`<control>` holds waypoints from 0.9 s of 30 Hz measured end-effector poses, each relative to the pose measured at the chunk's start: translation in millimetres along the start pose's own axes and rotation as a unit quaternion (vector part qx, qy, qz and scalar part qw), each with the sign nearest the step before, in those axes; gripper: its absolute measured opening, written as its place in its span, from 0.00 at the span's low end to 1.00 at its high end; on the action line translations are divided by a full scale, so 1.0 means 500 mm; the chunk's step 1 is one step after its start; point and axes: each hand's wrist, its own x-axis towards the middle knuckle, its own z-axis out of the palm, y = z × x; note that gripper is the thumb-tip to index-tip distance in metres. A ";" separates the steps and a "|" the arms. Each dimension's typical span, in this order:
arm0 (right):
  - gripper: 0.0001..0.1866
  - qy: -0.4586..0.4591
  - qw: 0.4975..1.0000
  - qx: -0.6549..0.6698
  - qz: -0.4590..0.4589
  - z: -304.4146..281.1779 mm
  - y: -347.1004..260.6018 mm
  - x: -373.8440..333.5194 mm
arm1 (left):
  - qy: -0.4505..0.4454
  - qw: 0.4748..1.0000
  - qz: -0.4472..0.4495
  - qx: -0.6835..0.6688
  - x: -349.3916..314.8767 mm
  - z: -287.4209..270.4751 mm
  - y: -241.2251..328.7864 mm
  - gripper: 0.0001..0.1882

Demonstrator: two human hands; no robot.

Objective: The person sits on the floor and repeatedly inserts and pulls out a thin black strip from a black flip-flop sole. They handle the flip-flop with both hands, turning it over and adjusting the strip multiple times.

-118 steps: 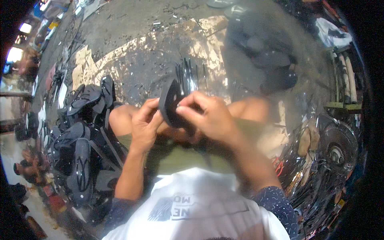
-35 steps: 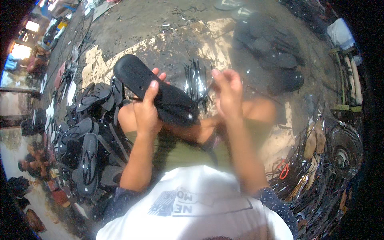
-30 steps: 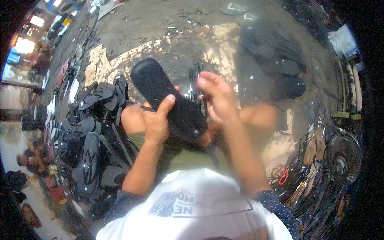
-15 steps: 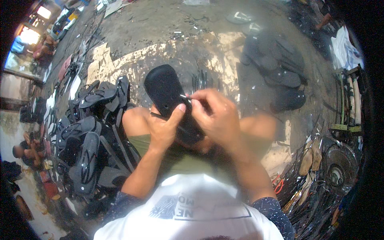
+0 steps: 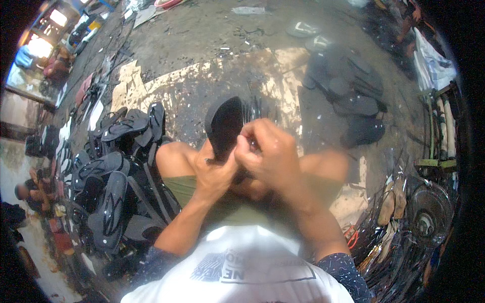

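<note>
A black flip-flop sole [image 5: 226,126] stands tilted on edge above my lap, its toe end pointing away from me. My left hand [image 5: 214,177] is closed round its lower left side, with the thumb reaching toward the right hand. Against the sole's right edge, my right hand [image 5: 270,151] is closed in a pinch. Whatever lies between those fingers is hidden by the hand. The sole's lower end disappears behind both hands.
Black flip-flops [image 5: 112,202] are heaped at my left knee. More dark soles [image 5: 356,105] lie on the floor to the right, beyond stained cardboard [image 5: 197,76]. At the lower right are orange scissor handles [image 5: 352,237], loose strips and a fan [image 5: 429,214].
The sole has turned from nearly flat to edge-on and shifted slightly right and nearer. A small pale-tipped tool that showed in my right fingers is now hidden.
</note>
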 end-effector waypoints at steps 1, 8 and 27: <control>0.07 0.002 1.000 0.011 -0.004 0.001 0.000 0.001 | 0.004 1.000 0.000 0.009 0.000 0.003 -0.001 0.09; 0.07 0.009 0.999 0.022 -0.033 0.011 0.028 -0.009 | -0.013 0.999 -0.022 -0.036 -0.010 0.013 0.001 0.11; 0.08 -0.085 0.965 0.185 0.166 -0.007 0.020 -0.049 | -0.229 0.965 -0.107 -0.076 0.008 -0.042 0.005 0.34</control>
